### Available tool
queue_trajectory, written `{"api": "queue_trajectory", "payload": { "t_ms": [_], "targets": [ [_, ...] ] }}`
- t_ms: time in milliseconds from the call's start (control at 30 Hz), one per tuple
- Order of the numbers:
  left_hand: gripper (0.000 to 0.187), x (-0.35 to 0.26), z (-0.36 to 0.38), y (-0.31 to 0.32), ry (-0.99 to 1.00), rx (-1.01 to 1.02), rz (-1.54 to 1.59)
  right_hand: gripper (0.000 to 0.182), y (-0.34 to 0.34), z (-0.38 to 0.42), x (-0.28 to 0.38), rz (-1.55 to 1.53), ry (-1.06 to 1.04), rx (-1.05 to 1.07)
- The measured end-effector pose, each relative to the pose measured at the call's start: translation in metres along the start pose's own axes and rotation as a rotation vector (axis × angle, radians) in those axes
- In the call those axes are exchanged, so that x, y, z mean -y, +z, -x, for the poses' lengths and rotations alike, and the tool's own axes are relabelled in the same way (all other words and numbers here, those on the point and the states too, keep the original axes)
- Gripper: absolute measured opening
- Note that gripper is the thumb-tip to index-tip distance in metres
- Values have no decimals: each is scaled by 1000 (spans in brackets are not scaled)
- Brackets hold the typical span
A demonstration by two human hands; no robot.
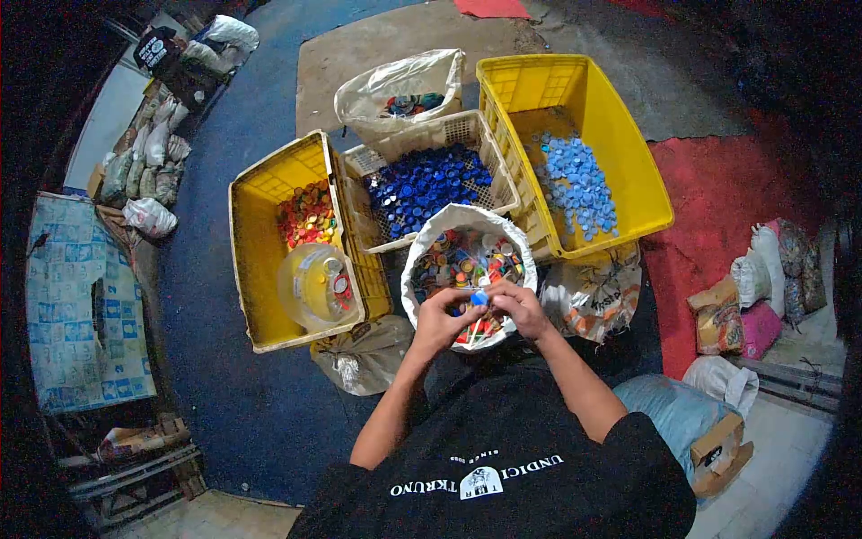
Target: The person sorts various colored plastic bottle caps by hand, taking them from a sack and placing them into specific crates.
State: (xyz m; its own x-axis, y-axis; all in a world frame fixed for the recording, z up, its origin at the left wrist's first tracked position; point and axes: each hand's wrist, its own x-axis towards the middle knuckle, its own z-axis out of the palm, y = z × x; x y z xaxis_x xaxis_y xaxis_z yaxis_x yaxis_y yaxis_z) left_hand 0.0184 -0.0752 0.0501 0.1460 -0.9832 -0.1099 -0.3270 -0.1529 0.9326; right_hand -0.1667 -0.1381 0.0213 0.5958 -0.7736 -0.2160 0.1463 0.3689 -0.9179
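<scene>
A blue bottle cap (479, 297) is between my two hands, above the near part of an open white sack (528, 274). My left hand (438, 320) has its fingers closed at the cap's left side. From the right, my right hand (524, 311) pinches at the same cap. Under them the sack holds mixed bottle caps (462, 260) in red, orange, white, green and brown. Parts of the cap are hidden by my fingertips.
A white crate (360, 162) of dark blue caps stands beyond the sack. Yellow crates flank it: the left one (256, 314) holds red and yellow caps plus a clear plastic container (310, 283), the right one (633, 171) light blue caps. Filled bags (359, 359) lie around.
</scene>
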Motion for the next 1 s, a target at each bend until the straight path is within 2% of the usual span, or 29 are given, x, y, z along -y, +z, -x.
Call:
{"api": "queue_trajectory", "payload": {
  "t_ms": [33, 133, 200, 267, 300, 333, 400, 433, 467, 533, 600, 633, 667, 700, 733, 767, 800, 867, 933, 1000],
  "targets": [
    [44, -3, 1, -3, -60, 71, -22, 19, 2, 1, -2, 68, 4, -48],
    [43, -18, 6, -1, 16, 54, -121, 17, -3, -2, -4, 202, -29, -5],
    [42, -16, 7, 3, 32, 10, -110, 18, -5, -6, -7, 125, -94, -75],
    [40, -17, 9, 5, -98, -49, -100, 19, -2, -5, 3, 692, -294, -260],
    [40, -18, 11, 6, -96, -51, -102, 24, -2, -4, 4, 867, -408, -324],
    [40, -18, 12, 6, -27, -78, -169, 24, -1, -2, 6, 865, -413, -324],
    [39, -19, 14, 7, 39, -110, -237, 31, 2, 4, 11, 152, 96, -155],
    [39, -19, 16, 8, 90, -95, -240, 36, 3, 5, 14, -8, 188, -57],
    [39, -20, 16, 10, 142, -78, -242, 36, 1, 4, 9, -6, 189, -54],
    [39, -15, 16, 13, 153, -36, -258, 41, 0, 5, -1, 92, 183, 102],
    [40, -12, 16, 19, 180, -53, -237, 42, -3, 6, -5, 37, 251, 110],
    [36, -21, 18, 20, 97, -62, -167, 40, -4, 7, -8, -140, 313, 48],
    [36, -5, 16, 22, 95, -67, -164, 37, -6, 7, -10, -316, 374, -14],
    [36, 24, 15, 25, -67, -78, 93, 32, -7, 8, -10, -491, 397, -73],
    [38, 30, 14, 23, -225, -90, 351, 32, -10, 9, -14, -484, 397, -66],
    [45, 36, 18, 19, -585, -48, 780, 31, -13, 8, -19, -544, 428, -71],
    [50, 16, 20, 13, -786, -71, 1021, 30, -14, 7, -22, -606, 460, -76],
    [51, 27, 19, 13, -842, -191, 1442, 27, -14, 0, -34, -599, 484, 9],
    [54, 33, 7, 7, -794, -212, 1514, 27, -1, -14, -21, -542, 593, -121],
    [59, 31, -20, -8, -615, -194, 1596, 31, 3, -47, -16, -521, 514, -51]
  ]
}}
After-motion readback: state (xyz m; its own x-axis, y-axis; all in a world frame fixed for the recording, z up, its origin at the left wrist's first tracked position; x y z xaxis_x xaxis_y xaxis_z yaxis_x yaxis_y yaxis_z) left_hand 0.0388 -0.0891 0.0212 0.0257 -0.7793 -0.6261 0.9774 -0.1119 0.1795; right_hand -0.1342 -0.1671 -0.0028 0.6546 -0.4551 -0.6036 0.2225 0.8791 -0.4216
